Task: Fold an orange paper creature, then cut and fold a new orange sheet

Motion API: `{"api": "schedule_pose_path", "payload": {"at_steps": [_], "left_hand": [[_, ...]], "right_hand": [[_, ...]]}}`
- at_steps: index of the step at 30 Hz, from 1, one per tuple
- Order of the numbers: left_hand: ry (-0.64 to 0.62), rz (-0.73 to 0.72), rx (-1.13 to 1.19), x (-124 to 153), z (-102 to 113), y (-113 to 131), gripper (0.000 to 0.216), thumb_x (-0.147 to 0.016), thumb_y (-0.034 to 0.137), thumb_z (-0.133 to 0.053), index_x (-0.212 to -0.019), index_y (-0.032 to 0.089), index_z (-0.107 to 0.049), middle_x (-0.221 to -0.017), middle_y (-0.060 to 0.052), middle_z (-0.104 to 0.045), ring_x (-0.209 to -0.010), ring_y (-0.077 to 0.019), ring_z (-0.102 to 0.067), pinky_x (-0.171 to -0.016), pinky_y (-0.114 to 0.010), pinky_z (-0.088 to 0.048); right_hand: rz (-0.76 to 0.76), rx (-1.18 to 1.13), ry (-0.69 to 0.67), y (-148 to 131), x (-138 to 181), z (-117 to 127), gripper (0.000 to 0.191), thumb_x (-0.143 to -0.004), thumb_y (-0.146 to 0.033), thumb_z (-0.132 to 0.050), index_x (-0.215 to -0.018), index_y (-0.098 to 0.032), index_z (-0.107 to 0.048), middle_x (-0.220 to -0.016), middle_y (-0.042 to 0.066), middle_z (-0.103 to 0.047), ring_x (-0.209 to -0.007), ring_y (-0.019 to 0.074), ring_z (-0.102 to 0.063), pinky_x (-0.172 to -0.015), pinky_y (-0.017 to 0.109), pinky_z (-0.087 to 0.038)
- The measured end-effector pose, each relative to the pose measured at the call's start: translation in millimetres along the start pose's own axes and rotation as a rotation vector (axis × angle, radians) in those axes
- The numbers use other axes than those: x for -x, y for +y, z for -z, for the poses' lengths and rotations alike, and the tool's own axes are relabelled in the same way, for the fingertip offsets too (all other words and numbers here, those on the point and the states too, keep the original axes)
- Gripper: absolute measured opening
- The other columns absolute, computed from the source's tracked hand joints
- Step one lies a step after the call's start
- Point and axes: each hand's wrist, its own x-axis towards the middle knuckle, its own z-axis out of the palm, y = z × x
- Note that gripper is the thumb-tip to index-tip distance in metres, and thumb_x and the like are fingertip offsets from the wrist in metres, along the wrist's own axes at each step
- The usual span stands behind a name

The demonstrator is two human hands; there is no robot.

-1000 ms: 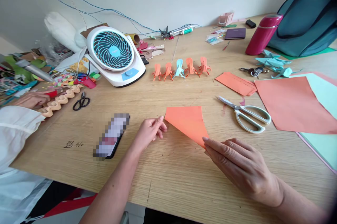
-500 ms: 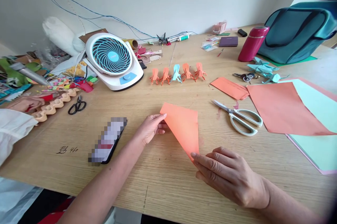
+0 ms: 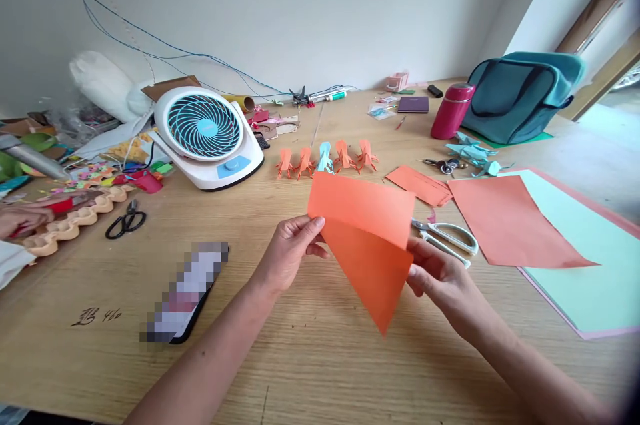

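A sheet of orange paper (image 3: pixel 367 245) is held up above the table, with a crease across it and its lower part coming to a point. My left hand (image 3: pixel 295 248) pinches its left edge between thumb and fingers. At the right edge, my right hand (image 3: pixel 437 272) grips it, thumb in front and fingers partly hidden behind. Just behind the right hand lie white-handled scissors (image 3: pixel 453 238), partly covered by the paper. Beyond the sheet stands a row of folded paper figures (image 3: pixel 343 155), mostly orange with one light blue.
A phone (image 3: pixel 193 298) lies to the left, near black scissors (image 3: pixel 126 220). A fan (image 3: pixel 207 138) stands behind. On the right are stacked sheets (image 3: pixel 515 222), a pink bottle (image 3: pixel 453 110) and a teal bag (image 3: pixel 520 98). Another person's hand (image 3: pixel 25 218) is at far left.
The orange paper has been raised and opened out along its crease. My right hand has moved up from its lower tip to its right edge; the left still pinches it. The view has shifted.
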Motion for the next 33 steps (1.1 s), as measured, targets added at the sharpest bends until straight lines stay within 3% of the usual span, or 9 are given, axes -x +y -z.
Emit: {"api": "schedule_pose_path", "payload": {"at_steps": [3,8,13,18,22,27,30,33], "left_hand": [[0.016,-0.079,-0.067,4.7,-9.9,3.3,0.027,-0.082,0.038,-0.069,-0.067,0.015,-0.064,-0.067,0.001,-0.059,-0.062,-0.0095,-0.057,-0.052,-0.02,-0.056],[0.034,-0.107,-0.099,11.0,-20.6,8.7,0.025,-0.084,0.037,-0.066,-0.071,0.015,-0.067,-0.071,0.0,-0.059,-0.066,-0.0104,-0.057,-0.05,-0.019,-0.056],[0.076,-0.115,-0.071,14.8,-22.9,12.0,0.022,-0.083,0.037,-0.067,-0.079,0.016,-0.071,-0.077,-0.002,-0.065,-0.07,-0.012,-0.06,-0.05,-0.019,-0.055],[0.208,-0.139,-0.047,14.1,-20.1,13.1,0.017,-0.078,0.033,-0.072,-0.079,0.015,-0.071,-0.078,-0.003,-0.067,-0.07,-0.0118,-0.061,-0.044,-0.014,-0.046],[0.23,-0.183,-0.074,13.5,-16.8,9.3,0.015,-0.078,0.029,-0.073,-0.074,0.015,-0.068,-0.07,0.0,-0.062,-0.064,-0.0087,-0.056,-0.042,-0.012,-0.04],[0.194,-0.161,-0.072,14.5,-12.5,5.0,0.017,-0.08,0.029,-0.071,-0.075,0.015,-0.064,-0.058,0.004,-0.055,-0.05,-0.0043,-0.047,-0.04,-0.011,-0.034],[0.134,-0.148,-0.06,16.1,-12.0,5.2,0.017,-0.081,0.029,-0.071,-0.08,0.016,-0.061,-0.06,0.003,-0.058,-0.05,-0.0055,-0.054,-0.039,-0.012,-0.035],[0.043,-0.172,-0.064,19.6,-13.4,8.9,0.015,-0.085,0.03,-0.067,-0.088,0.018,-0.058,-0.068,0.003,-0.064,-0.055,-0.0095,-0.064,-0.042,-0.014,-0.042]], "right_hand": [[0.014,-0.006,0.022,-9.0,6.0,-0.1,0.043,-0.094,-0.058,-0.041,-0.099,-0.022,-0.064,-0.064,-0.001,-0.051,-0.058,0.0135,-0.044,-0.053,0.026,-0.042],[-0.009,-0.031,0.057,-15.4,8.3,-11.6,0.031,-0.083,-0.05,-0.065,-0.098,-0.023,-0.065,-0.069,-0.001,-0.054,-0.053,0.0108,-0.038,-0.047,0.024,-0.035],[-0.038,-0.058,0.209,-20.9,5.0,-17.9,0.025,-0.082,-0.045,-0.066,-0.075,-0.021,-0.07,-0.05,-0.004,-0.041,-0.047,0.01,-0.031,-0.041,0.023,-0.026],[-0.043,-0.044,0.192,-23.2,5.8,-16.1,0.027,-0.082,-0.045,-0.066,-0.07,-0.021,-0.068,-0.05,-0.004,-0.039,-0.047,0.0099,-0.031,-0.04,0.023,-0.025],[-0.092,-0.027,0.169,-18.3,7.9,-13.6,0.033,-0.083,-0.047,-0.064,-0.064,-0.02,-0.063,-0.051,-0.003,-0.042,-0.047,0.0101,-0.036,-0.041,0.023,-0.03],[-0.101,-0.045,0.17,-15.1,7.2,-12.9,0.031,-0.086,-0.046,-0.063,-0.068,-0.02,-0.066,-0.049,-0.004,-0.043,-0.047,0.0095,-0.038,-0.042,0.022,-0.031],[-0.055,-0.053,0.221,-15.7,7.0,-13.9,0.024,-0.086,-0.044,-0.064,-0.081,-0.021,-0.071,-0.045,-0.006,-0.037,-0.04,0.0072,-0.028,-0.036,0.022,-0.022],[0.046,0.02,0.278,-18.4,9.0,-11.3,0.015,-0.087,-0.036,-0.065,-0.084,-0.022,-0.071,-0.042,-0.008,-0.04,-0.036,0.0072,-0.032,-0.035,0.022,-0.024]]}}
